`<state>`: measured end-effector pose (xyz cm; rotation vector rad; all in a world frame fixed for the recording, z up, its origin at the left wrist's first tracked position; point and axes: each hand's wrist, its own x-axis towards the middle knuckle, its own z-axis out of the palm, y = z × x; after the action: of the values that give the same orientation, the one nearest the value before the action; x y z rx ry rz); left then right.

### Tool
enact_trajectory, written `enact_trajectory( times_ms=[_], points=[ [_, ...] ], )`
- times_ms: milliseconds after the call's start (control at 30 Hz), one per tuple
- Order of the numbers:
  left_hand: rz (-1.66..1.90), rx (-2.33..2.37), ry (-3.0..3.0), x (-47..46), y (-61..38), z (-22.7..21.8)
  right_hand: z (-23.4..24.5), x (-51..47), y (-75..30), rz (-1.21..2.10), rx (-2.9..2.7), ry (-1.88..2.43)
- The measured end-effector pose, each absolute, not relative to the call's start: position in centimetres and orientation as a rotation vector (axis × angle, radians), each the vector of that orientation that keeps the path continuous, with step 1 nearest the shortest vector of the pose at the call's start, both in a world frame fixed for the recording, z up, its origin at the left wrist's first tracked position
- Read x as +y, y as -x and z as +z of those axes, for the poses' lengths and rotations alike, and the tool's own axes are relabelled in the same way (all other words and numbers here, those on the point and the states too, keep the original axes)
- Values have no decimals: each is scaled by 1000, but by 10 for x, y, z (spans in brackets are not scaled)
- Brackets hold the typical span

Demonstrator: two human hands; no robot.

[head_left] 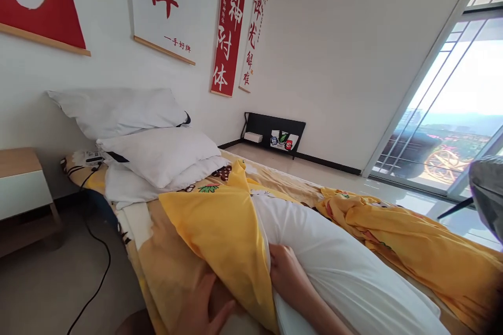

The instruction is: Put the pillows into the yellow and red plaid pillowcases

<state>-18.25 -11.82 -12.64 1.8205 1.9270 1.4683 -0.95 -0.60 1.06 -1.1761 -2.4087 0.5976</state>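
Observation:
On the bed lies a plump white pillow (353, 267), its far left part covered by a yellow pillowcase (223, 225) with a printed animal face on it. My right hand (285, 267) rests against the pillow with curled fingers, closed at the edge where the yellow cloth meets the white; its fingertips are partly hidden. At the bottom centre, my left hand (204, 306) is beside the near side of the pillowcase, thumb and fingers spread apart with nothing visible in them. A crumpled yellow cloth (396, 235) with prints lies beyond the pillow on the right.
White pillows (165, 154) are piled at the bed's head. Left are a bedside table (23, 183), a power strip (93, 158) and a black cable (108, 251) on the floor. A black rack (271, 128) stands by the far wall. Glass doors (444, 99) are at right.

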Motion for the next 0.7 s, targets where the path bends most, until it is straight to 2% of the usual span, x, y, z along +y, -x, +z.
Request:
enact_trajectory(
  times_ms=[100, 200, 433, 600, 700],
  points=[
    [1487, 1755, -1807, -94, 163, -110, 14, -9, 7, 702, -2367, 1118],
    [1663, 1621, -1762, -79, 150, -99, 20, -7, 3, 733, -2320, 1102],
    [1754, 1218, -1928, -85, 149, -94, 30, 6, 18, 786, -2145, 1061],
    [1584, 1242, -1911, -74, 133, -119, -6, 3, 53, 761, -2222, 1142],
    [1415, 1319, -1874, -71, 122, -132, -10, 10, 61, 747, -2303, 1030]
  ],
)
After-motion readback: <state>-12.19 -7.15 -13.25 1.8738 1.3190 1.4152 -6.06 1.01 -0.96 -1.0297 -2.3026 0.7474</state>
